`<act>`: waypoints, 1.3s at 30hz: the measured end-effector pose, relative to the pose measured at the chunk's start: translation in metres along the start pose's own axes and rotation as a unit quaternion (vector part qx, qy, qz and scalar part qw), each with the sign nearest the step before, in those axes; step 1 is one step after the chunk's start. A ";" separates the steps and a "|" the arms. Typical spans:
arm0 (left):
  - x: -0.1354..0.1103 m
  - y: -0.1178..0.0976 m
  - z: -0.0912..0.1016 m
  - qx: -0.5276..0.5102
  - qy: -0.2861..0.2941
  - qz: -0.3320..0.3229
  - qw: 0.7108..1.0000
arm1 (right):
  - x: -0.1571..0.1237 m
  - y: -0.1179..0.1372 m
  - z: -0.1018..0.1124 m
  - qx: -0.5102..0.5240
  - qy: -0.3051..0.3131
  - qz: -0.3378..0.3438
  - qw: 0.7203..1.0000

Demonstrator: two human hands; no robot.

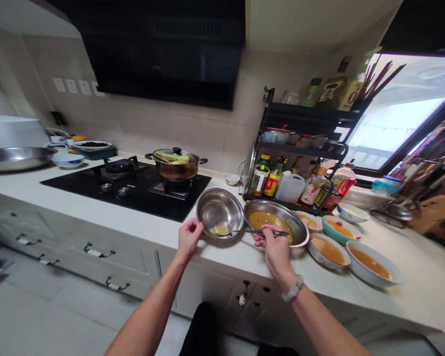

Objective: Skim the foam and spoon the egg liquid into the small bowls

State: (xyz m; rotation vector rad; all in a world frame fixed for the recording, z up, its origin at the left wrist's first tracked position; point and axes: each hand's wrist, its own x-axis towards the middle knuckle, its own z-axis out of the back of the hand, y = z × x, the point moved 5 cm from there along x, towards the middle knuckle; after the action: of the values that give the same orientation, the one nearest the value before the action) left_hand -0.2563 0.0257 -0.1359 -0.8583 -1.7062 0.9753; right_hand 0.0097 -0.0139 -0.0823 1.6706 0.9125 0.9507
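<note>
My left hand [189,236] grips the near rim of a tilted steel bowl [217,205] on the white counter. A little yellow liquid pools at the bowl's low side. My right hand [272,244] is closed on the handle of a metal ladle [244,230], whose scoop rests in that pool. Right of the bowl sits a steel basin [296,225] holding yellow-brown liquid; my right hand hovers over its near rim.
Three bowls [328,249] of the same liquid stand on the right. A lidded pot [176,164] sits on the black gas hob [129,185]. A black rack [300,143] with bottles stands behind. A wok [15,157] and dishes lie far left.
</note>
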 end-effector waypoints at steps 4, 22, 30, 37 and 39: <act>0.000 0.001 0.001 0.011 -0.001 0.000 1.000 | 0.004 0.003 0.002 0.050 -0.029 -0.032 0.998; 0.001 0.000 -0.001 -0.004 -0.004 0.015 1.000 | 0.014 0.022 0.009 0.097 -0.053 -0.019 0.994; 0.002 0.008 0.000 -0.012 -0.001 0.022 1.000 | 0.030 0.047 0.027 0.104 -0.071 0.011 0.992; 0.001 0.005 0.000 0.002 -0.002 0.019 1.000 | 0.049 0.064 0.072 0.060 -0.133 0.087 0.985; 0.001 0.003 -0.001 0.002 -0.002 0.016 1.000 | 0.047 0.067 0.082 -0.003 -0.130 0.128 0.983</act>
State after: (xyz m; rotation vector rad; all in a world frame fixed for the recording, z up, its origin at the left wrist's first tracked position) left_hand -0.2557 0.0281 -0.1382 -0.8841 -1.6985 1.0023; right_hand 0.1122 -0.0194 -0.0287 1.8854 0.5287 0.8735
